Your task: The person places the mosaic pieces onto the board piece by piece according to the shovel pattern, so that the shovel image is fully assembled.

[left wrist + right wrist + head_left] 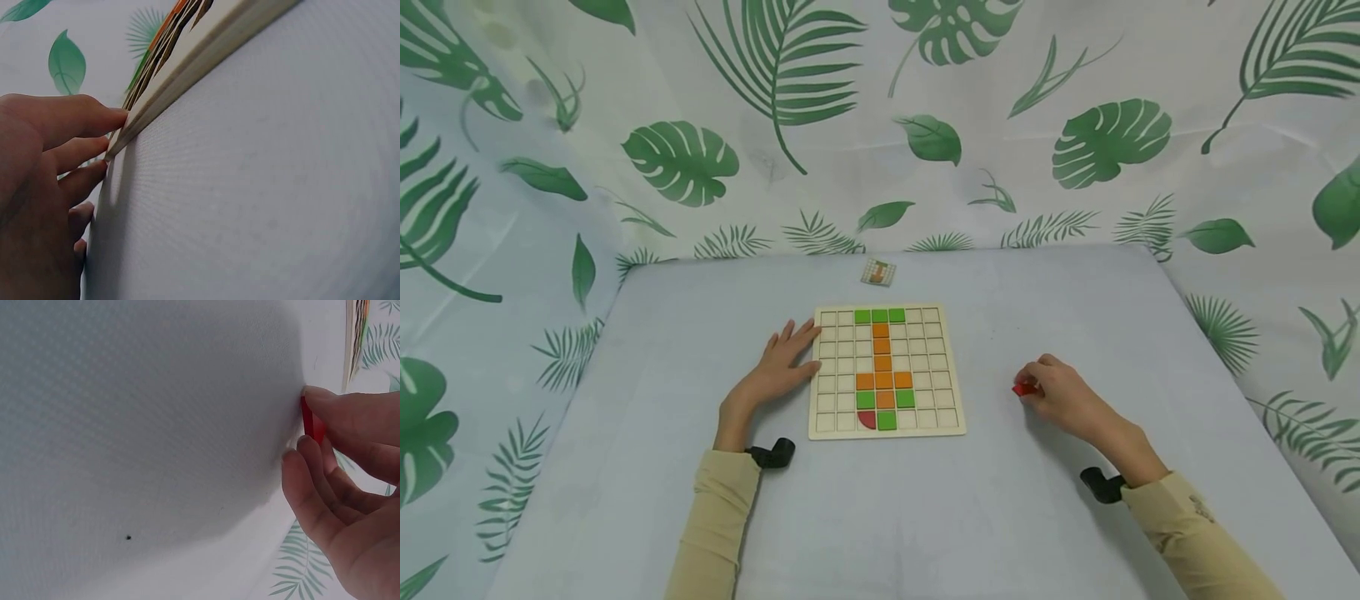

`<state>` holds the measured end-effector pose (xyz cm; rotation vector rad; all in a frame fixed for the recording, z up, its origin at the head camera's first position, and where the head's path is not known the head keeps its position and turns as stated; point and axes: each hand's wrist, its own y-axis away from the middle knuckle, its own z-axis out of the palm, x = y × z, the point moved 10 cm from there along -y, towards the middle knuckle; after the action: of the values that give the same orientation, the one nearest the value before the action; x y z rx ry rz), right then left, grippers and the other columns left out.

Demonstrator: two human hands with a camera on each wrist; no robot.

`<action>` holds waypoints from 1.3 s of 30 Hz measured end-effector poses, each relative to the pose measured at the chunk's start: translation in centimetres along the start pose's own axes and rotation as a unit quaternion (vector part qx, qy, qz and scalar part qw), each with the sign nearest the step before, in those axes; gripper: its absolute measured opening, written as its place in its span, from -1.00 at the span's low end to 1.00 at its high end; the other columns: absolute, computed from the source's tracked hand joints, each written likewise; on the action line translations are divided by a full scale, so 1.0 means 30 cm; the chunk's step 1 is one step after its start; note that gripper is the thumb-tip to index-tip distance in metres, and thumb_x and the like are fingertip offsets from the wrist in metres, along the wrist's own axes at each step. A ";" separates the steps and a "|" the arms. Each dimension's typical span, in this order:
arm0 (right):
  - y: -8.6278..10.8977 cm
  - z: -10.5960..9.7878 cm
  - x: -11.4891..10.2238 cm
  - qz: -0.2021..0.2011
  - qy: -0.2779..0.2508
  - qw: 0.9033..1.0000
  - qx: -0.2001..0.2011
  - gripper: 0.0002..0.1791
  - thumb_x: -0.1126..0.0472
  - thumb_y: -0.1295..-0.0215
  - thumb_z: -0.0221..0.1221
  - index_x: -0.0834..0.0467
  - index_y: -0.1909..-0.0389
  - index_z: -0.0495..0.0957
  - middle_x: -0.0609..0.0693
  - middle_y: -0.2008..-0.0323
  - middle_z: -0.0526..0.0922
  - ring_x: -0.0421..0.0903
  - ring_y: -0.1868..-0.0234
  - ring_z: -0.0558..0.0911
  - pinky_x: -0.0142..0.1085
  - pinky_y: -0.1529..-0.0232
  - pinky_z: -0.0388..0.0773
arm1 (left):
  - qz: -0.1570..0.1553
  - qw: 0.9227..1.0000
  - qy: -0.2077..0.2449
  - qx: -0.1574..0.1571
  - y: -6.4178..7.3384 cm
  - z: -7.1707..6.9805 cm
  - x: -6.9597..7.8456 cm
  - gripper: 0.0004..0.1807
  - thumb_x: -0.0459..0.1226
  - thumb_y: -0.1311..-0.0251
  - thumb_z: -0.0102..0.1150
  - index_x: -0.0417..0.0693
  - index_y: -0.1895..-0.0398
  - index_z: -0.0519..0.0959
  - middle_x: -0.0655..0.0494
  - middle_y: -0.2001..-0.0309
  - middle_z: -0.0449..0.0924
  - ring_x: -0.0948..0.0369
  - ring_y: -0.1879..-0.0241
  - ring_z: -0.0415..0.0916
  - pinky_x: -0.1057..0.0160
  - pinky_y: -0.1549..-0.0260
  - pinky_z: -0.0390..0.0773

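A square cream grid board (928,383) lies on the table, with green, orange and red pieces set in its cells. The orange tiles (882,347) form a column with a wider row low down; green tiles (880,316) line the top. One red quarter-round piece (867,419) sits in the bottom row beside a green tile (887,420). My left hand (777,364) rests at the board's left edge, fingers spread and fingertips on the rim (142,112). Right of the board, my right hand (1060,397) pinches a small red piece (314,422) between thumb and fingers, close over the table.
Behind the board lies a small pattern card (878,272) showing a gridded picture. A pale cloth covers the table (880,517), and a leaf-printed curtain (850,167) stands around its back and sides. Black wrist cameras (772,454) sit at both cuffs.
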<state>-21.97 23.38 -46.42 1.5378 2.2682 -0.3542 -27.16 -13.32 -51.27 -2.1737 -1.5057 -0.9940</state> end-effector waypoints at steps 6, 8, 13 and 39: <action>0.001 -0.004 -0.005 -0.007 0.002 1.000 0.013 -0.81 0.56 -0.12 0.37 0.28 0.30 0.65 0.10 0.32 0.55 0.04 0.26 0.62 -0.18 0.29 0.66 | -0.001 1.000 0.001 0.001 0.001 0.001 -0.002 -0.26 -0.20 -0.50 0.06 -0.17 -0.64 0.09 -0.13 -0.67 -0.10 -0.15 -0.66 -0.42 -0.19 -0.60 -0.43; -0.001 -0.004 -0.010 -0.014 -0.002 1.000 0.019 -0.81 0.55 -0.11 0.39 0.27 0.31 0.64 0.08 0.33 0.58 0.02 0.28 0.63 -0.21 0.31 0.65 | 0.001 1.000 0.000 0.002 0.001 0.000 -0.002 -0.26 -0.20 -0.50 0.06 -0.18 -0.64 0.08 -0.13 -0.67 -0.10 -0.15 -0.66 -0.42 -0.19 -0.60 -0.42; -0.005 0.001 -0.018 -0.015 -0.019 1.000 0.016 -0.81 0.53 -0.13 0.39 0.25 0.33 0.62 0.04 0.34 0.66 -0.07 0.34 0.62 -0.33 0.39 0.58 | 0.003 1.000 -0.004 0.004 0.004 -0.002 0.000 -0.26 -0.20 -0.50 0.06 -0.19 -0.64 0.09 -0.14 -0.67 -0.10 -0.16 -0.66 -0.41 -0.21 -0.60 -0.42; -0.038 0.010 -0.123 -0.078 -0.048 0.995 0.049 -0.77 0.55 -0.13 0.37 0.23 0.23 0.68 0.00 0.30 0.76 -0.13 0.32 0.67 -0.21 0.28 0.72 | -0.002 1.000 -0.002 0.002 0.004 -0.003 0.002 -0.27 -0.22 -0.50 0.06 -0.18 -0.64 0.09 -0.14 -0.67 -0.11 -0.16 -0.66 -0.43 -0.19 -0.60 -0.44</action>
<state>-21.74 19.75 -45.06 1.3606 2.3327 -0.5773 -27.07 -13.37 -51.13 -2.1710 -1.5133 -0.9877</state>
